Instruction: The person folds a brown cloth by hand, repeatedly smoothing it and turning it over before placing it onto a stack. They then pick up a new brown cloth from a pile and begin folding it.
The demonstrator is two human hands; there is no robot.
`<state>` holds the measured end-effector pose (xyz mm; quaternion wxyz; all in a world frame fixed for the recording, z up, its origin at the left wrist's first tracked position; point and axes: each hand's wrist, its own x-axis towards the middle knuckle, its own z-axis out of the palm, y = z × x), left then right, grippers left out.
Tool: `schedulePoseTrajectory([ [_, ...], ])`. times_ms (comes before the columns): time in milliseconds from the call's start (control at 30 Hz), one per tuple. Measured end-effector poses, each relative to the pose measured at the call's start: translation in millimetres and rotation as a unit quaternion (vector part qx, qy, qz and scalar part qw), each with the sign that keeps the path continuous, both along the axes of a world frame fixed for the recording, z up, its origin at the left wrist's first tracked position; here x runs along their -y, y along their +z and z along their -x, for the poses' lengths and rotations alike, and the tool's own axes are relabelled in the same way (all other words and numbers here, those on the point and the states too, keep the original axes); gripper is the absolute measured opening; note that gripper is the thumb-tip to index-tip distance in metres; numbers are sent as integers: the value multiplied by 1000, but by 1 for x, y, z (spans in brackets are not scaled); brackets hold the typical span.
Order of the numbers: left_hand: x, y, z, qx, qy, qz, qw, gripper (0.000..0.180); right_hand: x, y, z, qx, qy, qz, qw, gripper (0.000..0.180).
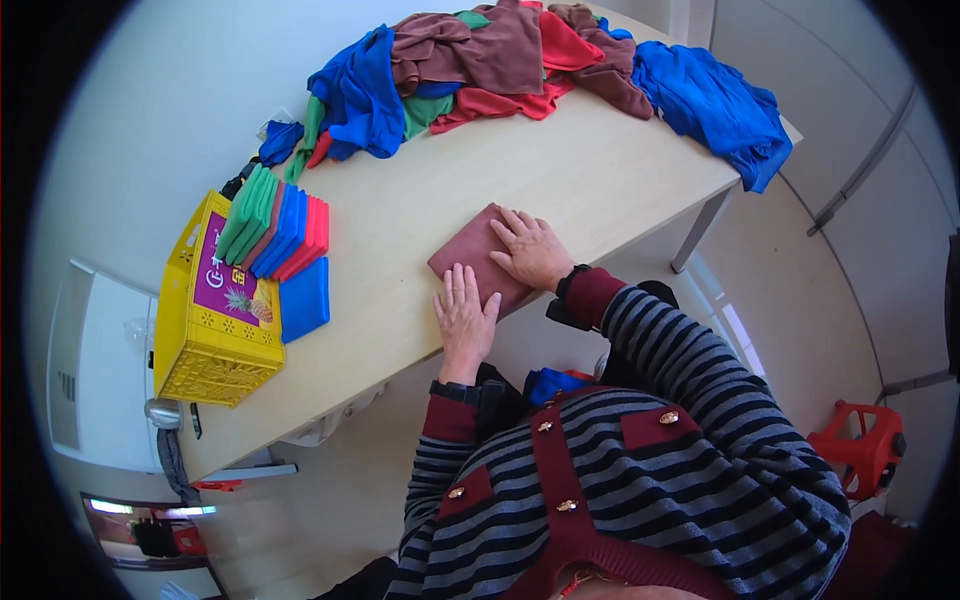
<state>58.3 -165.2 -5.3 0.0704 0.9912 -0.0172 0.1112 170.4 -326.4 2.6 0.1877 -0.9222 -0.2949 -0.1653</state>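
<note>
A folded brown cloth (480,247) lies flat near the front edge of the table. My left hand (466,315) rests on its near-left edge, palm down with the fingers stretched out. Across its right side lies my right hand (532,250), also flat, with fingers spread. Neither hand grips the cloth; both press or rest on top of it. Parts of the cloth are hidden under the palms.
Left of the cloth, a stack of folded green, brown, blue and red cloths (290,230) sits by a yellow plastic crate (225,360). One folded blue cloth (306,302) lies beside it. Loose crumpled cloths (480,55) heap along the far table edge. A red stool (855,445) stands right.
</note>
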Motion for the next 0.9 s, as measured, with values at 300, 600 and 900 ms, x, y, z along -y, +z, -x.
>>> schedulePoseTrajectory([
  [300, 0, -1, 18, 21, -3, 25, 999, 71, 3, -7, 0, -8, 9, 14, 1000, 60],
  [600, -8, -10, 39, 43, -7, 47, 998, 70, 0, -12, -3, -4, 36, 20, 999, 60],
  [900, -27, 0, 32, 86, 28, 70, 993, 63, -6, -7, 6, -35, 47, 53, 997, 62],
])
